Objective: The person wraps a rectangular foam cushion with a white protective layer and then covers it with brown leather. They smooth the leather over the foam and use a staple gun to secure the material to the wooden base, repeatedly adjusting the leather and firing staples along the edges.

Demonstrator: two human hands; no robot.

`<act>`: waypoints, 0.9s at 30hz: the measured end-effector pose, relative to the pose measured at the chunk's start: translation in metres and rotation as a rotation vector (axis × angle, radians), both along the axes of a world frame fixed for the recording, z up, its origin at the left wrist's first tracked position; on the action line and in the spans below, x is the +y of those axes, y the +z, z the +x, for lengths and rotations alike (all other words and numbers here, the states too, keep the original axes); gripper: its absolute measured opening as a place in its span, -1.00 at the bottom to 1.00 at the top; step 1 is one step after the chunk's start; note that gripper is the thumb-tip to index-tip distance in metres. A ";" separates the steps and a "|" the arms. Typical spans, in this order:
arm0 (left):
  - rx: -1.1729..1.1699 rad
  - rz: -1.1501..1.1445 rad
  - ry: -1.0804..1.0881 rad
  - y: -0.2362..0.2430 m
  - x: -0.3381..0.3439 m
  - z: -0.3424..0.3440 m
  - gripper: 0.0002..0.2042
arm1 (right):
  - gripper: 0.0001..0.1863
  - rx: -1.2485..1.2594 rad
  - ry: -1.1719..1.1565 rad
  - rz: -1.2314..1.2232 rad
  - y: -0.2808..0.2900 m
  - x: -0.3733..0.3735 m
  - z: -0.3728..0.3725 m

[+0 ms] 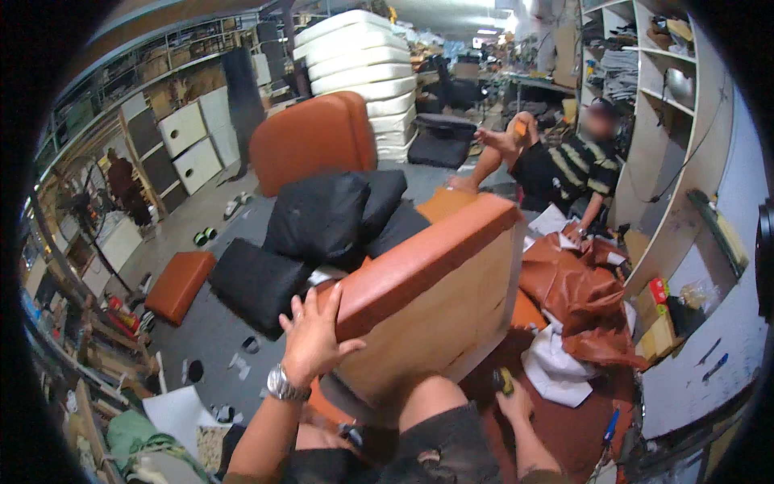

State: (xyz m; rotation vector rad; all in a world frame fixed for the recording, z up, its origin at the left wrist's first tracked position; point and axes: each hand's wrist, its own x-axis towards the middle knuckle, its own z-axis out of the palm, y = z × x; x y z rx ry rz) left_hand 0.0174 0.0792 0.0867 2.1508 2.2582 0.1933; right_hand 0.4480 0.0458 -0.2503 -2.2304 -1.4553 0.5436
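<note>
Left hand (316,340) splayed on panel (431,323), right (516,402) curled.

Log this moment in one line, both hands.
Left hand: open against orange panel | Right hand: holding yellow-black tool | Black cushions: beyond panel

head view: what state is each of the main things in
left hand, open, fingers spread against the upholstered panel
right hand, closed around the black-and-yellow tool
black-and-yellow tool, held
upholstered panel, tilted up, bare tan side exposed
orange-brown backrest, upright
black cushions, heaped
white pads, stacked
reddish-brown covering, crumpled
</note>
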 end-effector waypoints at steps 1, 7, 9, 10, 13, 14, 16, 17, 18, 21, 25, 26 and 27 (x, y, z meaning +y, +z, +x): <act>-0.002 -0.003 0.053 0.002 0.003 0.015 0.19 | -0.24 -0.034 -0.064 -0.101 -0.022 -0.025 0.024; 0.089 0.001 -0.066 0.011 0.102 0.132 0.11 | -0.30 0.032 -0.102 -0.614 -0.117 -0.135 0.111; 0.070 -0.087 -0.145 0.016 0.156 0.167 0.06 | -0.37 0.037 -0.119 -0.493 -0.133 -0.142 0.122; 0.058 -0.117 -0.197 0.019 0.181 0.178 0.04 | -0.40 0.041 -0.125 -0.428 -0.138 -0.139 0.126; -0.155 -0.093 -0.189 0.022 0.230 0.189 0.03 | -0.40 0.089 -0.133 -0.350 -0.138 -0.120 0.133; -0.119 -0.143 -0.113 0.022 0.238 0.188 0.06 | -0.41 0.092 -0.136 -0.284 -0.133 -0.110 0.132; -0.143 -0.104 -0.159 0.020 0.238 0.177 0.07 | -0.43 0.108 -0.143 -0.161 -0.118 -0.090 0.123; -0.143 -0.106 -0.168 0.021 0.233 0.168 0.08 | -0.38 0.125 -0.118 -0.241 -0.109 -0.077 0.117; -0.149 -0.070 -0.202 0.022 0.223 0.159 0.06 | -0.33 0.141 -0.091 -0.320 -0.100 -0.058 0.112; -0.189 0.056 -0.247 0.034 0.175 0.127 -0.02 | -0.38 0.259 0.026 -0.281 -0.082 -0.017 0.089; -0.341 0.285 -0.297 0.060 0.065 0.069 -0.02 | -0.43 0.373 0.099 -0.208 -0.099 0.071 0.065; -0.387 0.338 -0.327 0.066 0.037 0.053 0.00 | -0.44 0.480 0.125 -0.108 -0.106 0.099 0.061; -0.559 0.309 -0.261 0.071 0.011 0.038 0.00 | -0.44 0.562 0.094 -0.095 -0.113 0.126 0.057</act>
